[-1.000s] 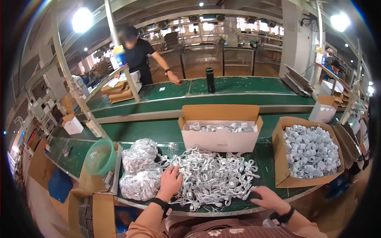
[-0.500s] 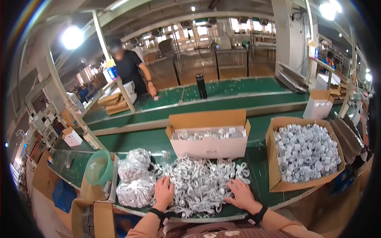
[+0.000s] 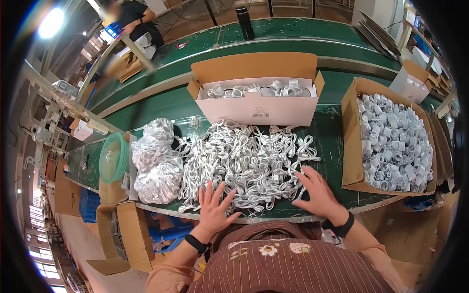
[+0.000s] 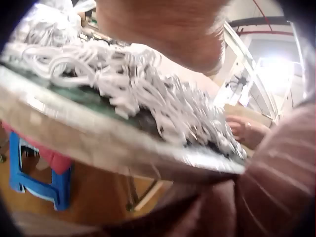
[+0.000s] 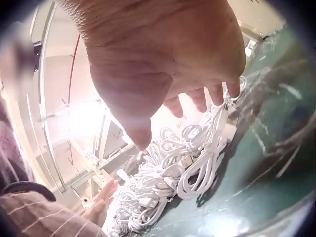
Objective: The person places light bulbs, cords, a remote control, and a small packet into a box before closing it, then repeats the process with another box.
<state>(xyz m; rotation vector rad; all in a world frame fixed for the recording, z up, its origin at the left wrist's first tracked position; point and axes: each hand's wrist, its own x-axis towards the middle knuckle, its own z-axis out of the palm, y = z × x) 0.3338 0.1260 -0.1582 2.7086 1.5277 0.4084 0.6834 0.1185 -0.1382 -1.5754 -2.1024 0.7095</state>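
Note:
A wide heap of bundled white cables (image 3: 244, 166) lies on the green table before me. At the heap's near edge my left hand (image 3: 215, 211) has its fingers spread, fingertips right at the lowest bundles. My right hand (image 3: 318, 195) is at the heap's right edge, fingers also spread, with nothing in its grasp. In the right wrist view its fingertips overlap the cable bundles (image 5: 197, 163). The left wrist view shows the underside of the left hand (image 4: 163, 29) above the cables (image 4: 133, 84). Two clear bags of cables (image 3: 157, 176) sit left of the heap.
Behind the heap stands a white carton (image 3: 259, 108) holding white cylindrical parts. A larger cardboard box (image 3: 352, 161) at right is full of similar parts. A green basket (image 3: 113, 158) is at left, open boxes (image 3: 134, 229) below it. A black bottle (image 3: 245, 24) stands farther back.
My right hand came in from the right to the heap, then shifted to its right edge. My left hand moved from beside the bags to the heap's near edge. The head view tilted down.

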